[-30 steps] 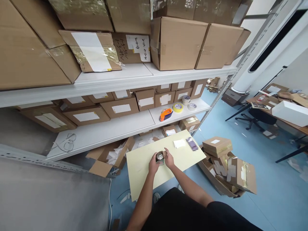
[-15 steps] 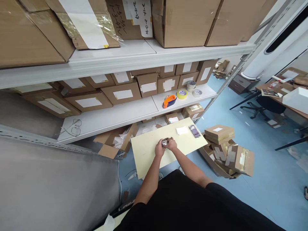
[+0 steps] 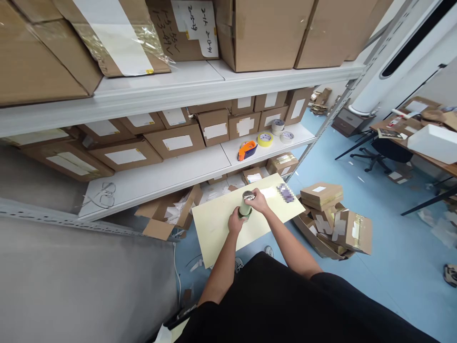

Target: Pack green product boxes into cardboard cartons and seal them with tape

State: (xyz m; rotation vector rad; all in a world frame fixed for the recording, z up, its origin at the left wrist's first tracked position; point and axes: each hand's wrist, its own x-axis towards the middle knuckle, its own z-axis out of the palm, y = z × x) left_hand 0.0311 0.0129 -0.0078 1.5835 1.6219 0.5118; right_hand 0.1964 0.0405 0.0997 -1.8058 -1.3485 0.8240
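Observation:
Between my hands is a pale green cylinder [image 3: 244, 208] with a shiny silvery round top, like a tumbler; its exact kind is too small to tell. My left hand [image 3: 234, 222] wraps its lower end, where a darker green and brown rim shows around it. With closed fingers, my right hand [image 3: 257, 202] grips the silvery top from the right. The cylinder stands tilted just above a pale yellow board [image 3: 214, 216]. Beyond my right hand, a white slip [image 3: 270, 191] is partly covered, beside a blurred purple item [image 3: 286, 193].
A shelf [image 3: 178, 170] ahead carries labelled cartons [image 3: 178, 142], an orange tape dispenser [image 3: 247, 150] and tape rolls [image 3: 264, 139]. Left of the board is an open carton [image 3: 157, 224] with white paper. Stacked boxes [image 3: 323, 195] fill a larger carton on the right. A desk [image 3: 435, 155] stands far right.
My right hand has risen with the silvery top, so the pale green side now shows between my hands. My left hand has moved slightly lower. The view has shifted a little.

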